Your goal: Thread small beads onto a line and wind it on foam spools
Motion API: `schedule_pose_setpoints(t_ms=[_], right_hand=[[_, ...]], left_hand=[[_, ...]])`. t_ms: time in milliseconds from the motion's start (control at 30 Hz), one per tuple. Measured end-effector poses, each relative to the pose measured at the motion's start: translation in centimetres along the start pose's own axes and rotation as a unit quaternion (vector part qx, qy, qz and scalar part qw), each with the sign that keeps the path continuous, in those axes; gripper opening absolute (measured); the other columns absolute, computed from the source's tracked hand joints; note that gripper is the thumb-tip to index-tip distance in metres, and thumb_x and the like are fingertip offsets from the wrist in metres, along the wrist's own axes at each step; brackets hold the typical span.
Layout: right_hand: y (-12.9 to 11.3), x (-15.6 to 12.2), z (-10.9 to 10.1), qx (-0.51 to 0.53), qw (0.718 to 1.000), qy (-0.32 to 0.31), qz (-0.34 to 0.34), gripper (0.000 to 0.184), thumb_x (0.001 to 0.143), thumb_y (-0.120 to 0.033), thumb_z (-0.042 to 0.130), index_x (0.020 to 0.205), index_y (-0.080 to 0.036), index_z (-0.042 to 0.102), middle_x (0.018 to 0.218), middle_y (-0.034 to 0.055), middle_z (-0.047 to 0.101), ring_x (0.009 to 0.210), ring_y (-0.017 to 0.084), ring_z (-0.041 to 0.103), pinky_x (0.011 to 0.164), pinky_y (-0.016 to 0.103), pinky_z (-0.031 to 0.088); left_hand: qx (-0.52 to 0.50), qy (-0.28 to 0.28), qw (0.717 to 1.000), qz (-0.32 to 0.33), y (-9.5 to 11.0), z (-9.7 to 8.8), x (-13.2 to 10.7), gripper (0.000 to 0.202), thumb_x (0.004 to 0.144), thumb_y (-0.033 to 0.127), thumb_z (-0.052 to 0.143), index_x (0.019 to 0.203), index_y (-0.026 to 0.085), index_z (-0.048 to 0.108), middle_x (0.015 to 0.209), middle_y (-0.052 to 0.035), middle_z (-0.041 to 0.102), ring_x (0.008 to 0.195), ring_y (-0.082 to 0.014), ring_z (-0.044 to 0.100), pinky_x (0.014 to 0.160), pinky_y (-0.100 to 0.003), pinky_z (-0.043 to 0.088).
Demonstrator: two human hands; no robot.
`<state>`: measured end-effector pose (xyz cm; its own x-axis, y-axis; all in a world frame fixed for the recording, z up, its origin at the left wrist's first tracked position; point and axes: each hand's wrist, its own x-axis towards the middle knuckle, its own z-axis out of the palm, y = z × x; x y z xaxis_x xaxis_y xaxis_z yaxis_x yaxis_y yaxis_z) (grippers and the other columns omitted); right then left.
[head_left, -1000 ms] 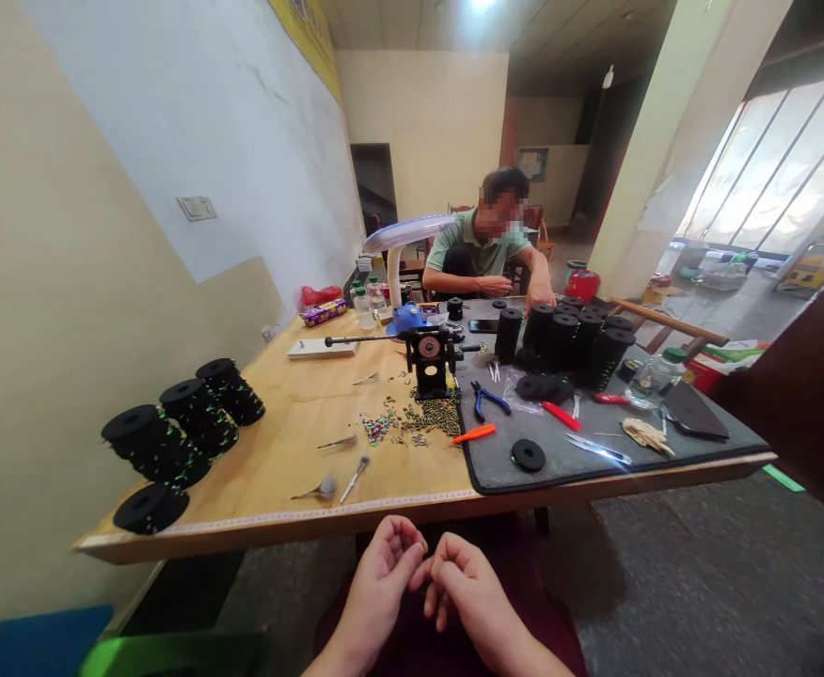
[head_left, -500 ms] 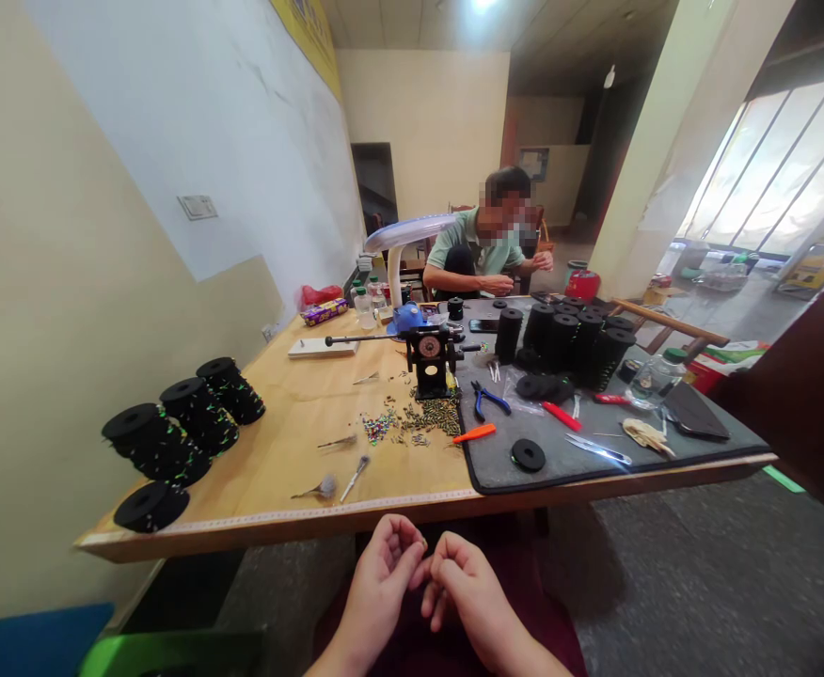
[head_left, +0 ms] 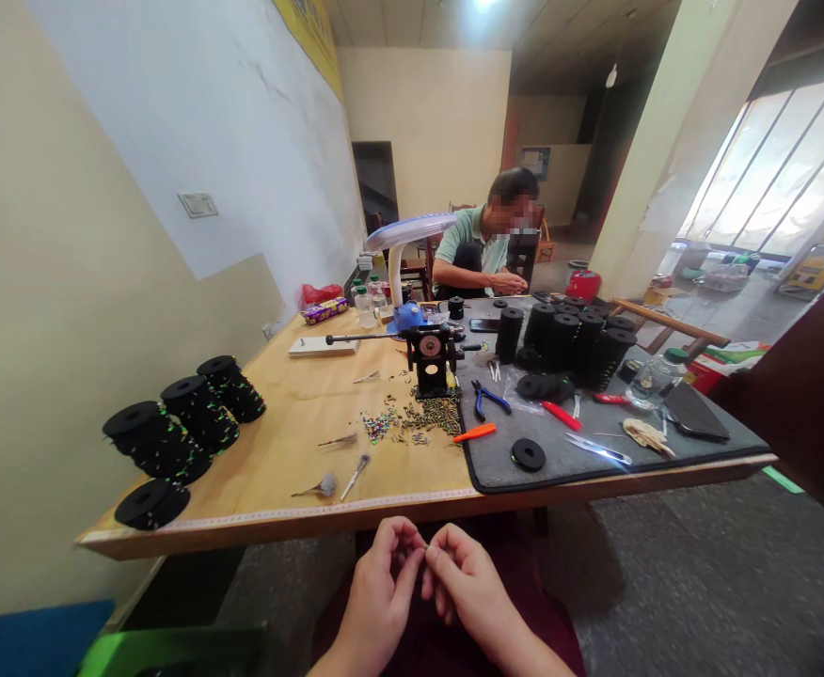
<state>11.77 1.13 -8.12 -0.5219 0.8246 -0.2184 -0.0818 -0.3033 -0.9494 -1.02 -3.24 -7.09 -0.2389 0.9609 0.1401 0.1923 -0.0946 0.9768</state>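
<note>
My left hand (head_left: 378,592) and my right hand (head_left: 469,585) are held together over my lap, just below the front edge of the wooden table (head_left: 277,451). Both have their fingers curled, with the fingertips pinched and meeting in the middle. Whatever lies between the fingertips is too small to make out. Nearest on the table are two small brush-like tools (head_left: 341,481) and a scatter of tiny beads (head_left: 412,419).
A black hand-crank winder (head_left: 429,357) stands mid-table. Black spools (head_left: 184,418) stack at the left, more black spools (head_left: 571,340) on a grey mat (head_left: 595,451) with pliers, cutters and tweezers. A person in a green shirt (head_left: 486,254) sits at the far end.
My fingertips have drawn closer together into a tighter pinch. The person at the far end has pulled an arm back from the spools and turned sideways.
</note>
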Motion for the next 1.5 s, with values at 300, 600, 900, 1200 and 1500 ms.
schedule_pose_setpoints(t_ms=[300,600,900,1200,1500], right_hand=[[-0.1,0.1,-0.8,-0.169,0.981,0.016,-0.096,0.029,0.086,-0.044,0.049,0.07,-0.021,0.044,0.042,-0.0095,0.039,0.038,0.007,0.03,0.041,0.02,0.022],[-0.5,-0.4,-1.1,-0.307,0.937,0.027,-0.163,0.015,0.083,-0.022,0.05,0.068,-0.019,0.054,0.055,-0.0067,0.04,0.05,0.009,0.033,0.05,0.022,0.024],[-1.0,-0.5,-1.6,-0.383,0.9,0.015,-0.21,0.014,0.079,-0.016,0.051,0.068,-0.02,0.059,0.063,-0.002,0.057,0.06,0.013,0.049,0.058,0.023,0.033],[0.4,0.1,-6.5,-0.485,0.832,0.058,-0.264,0.02,0.088,-0.025,0.045,0.075,-0.021,0.06,0.072,0.0036,0.059,0.074,0.019,0.049,0.066,0.029,0.037],[0.3,-0.5,-7.9,-0.52,0.823,0.035,-0.226,0.019,0.086,-0.024,0.053,0.095,-0.025,0.07,0.101,0.0073,0.072,0.101,0.027,0.056,0.087,0.04,0.043]], left_hand=[[0.0,-0.003,1.0,0.004,0.5,-0.4,0.0,0.02,0.077,0.03,0.066,0.095,0.023,0.064,0.083,-0.0069,0.07,0.076,-0.0235,0.064,0.074,-0.031,0.048],[-0.116,-0.022,0.989,-0.085,0.9,-0.5,1.5,0.023,0.073,0.038,0.071,0.07,0.016,0.062,0.07,-0.0009,0.062,0.064,-0.0137,0.054,0.061,-0.023,0.043],[-0.384,-0.046,0.899,-0.206,1.9,-1.2,1.9,0.029,0.073,0.034,0.074,0.074,0.017,0.051,0.054,0.0076,0.046,0.046,-0.0037,0.037,0.042,-0.013,0.025],[-0.483,0.025,0.857,-0.179,5.2,-5.6,2.6,0.024,0.068,0.019,0.078,0.071,0.016,0.055,0.055,0.007,0.042,0.046,-0.0031,0.038,0.042,-0.012,0.033],[-0.3,0.006,0.945,-0.132,5.0,-3.9,2.1,0.026,0.075,0.036,0.072,0.073,0.018,0.053,0.056,0.005,0.05,0.049,-0.0066,0.04,0.045,-0.016,0.032]])
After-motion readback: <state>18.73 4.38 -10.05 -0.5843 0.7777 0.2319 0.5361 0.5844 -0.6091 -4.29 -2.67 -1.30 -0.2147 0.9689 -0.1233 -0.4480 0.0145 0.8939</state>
